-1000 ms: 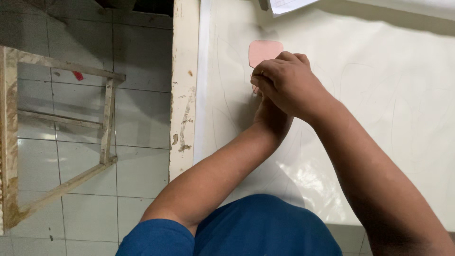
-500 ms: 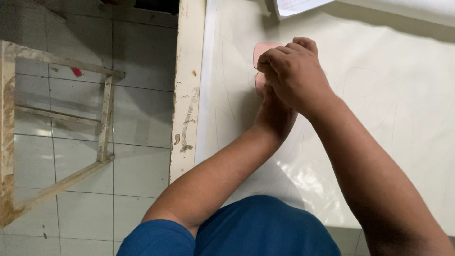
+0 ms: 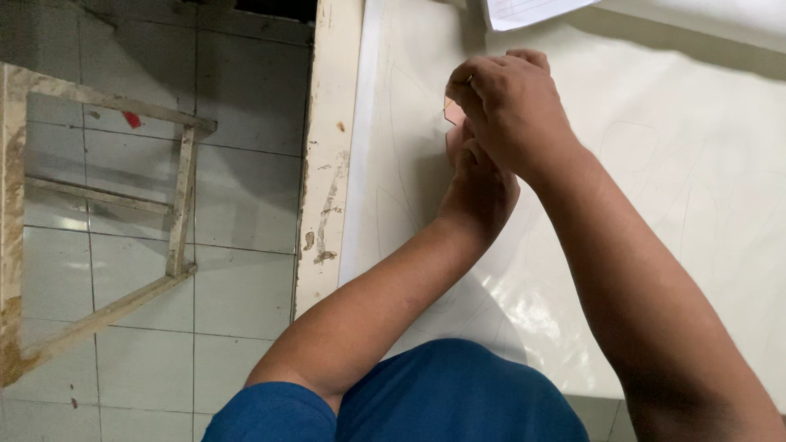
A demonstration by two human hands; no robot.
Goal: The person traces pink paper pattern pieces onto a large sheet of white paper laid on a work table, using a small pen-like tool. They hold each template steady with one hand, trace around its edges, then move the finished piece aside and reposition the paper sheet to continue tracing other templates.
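From the head view we look straight down at both our hands, stacked one over the other on the worktop (image 3: 332,164). Our right hand (image 3: 512,110) sits on top, fingers curled inward and closed over a small pink piece (image 3: 452,110), of which only a sliver of edge peeks out at the left of the knuckles. Our left hand (image 3: 479,184) is tucked directly beneath it, wrist bent, its fingers hidden under the right hand, so we cannot tell whether it grips the pink piece or simply presses against it. The pink piece itself sits near the far left part of the white sheet (image 3: 655,188), just above the left hand and mostly covered.

The white sheet is glossy and spreads across nearly the whole worktop; faint curved pencil outlines run over it, some beside our hands and some farther right. Light glares off it close to our body. A corner of lined paper (image 3: 532,10) lies at the top edge, well apart from the hands. The worktop's cream edge is chipped and stained along its left side.

Down to the left we see the pale tiled floor (image 3: 237,180), and on it a worn wooden frame (image 3: 180,205). Our blue shirt (image 3: 442,393) fills the bottom of the view.
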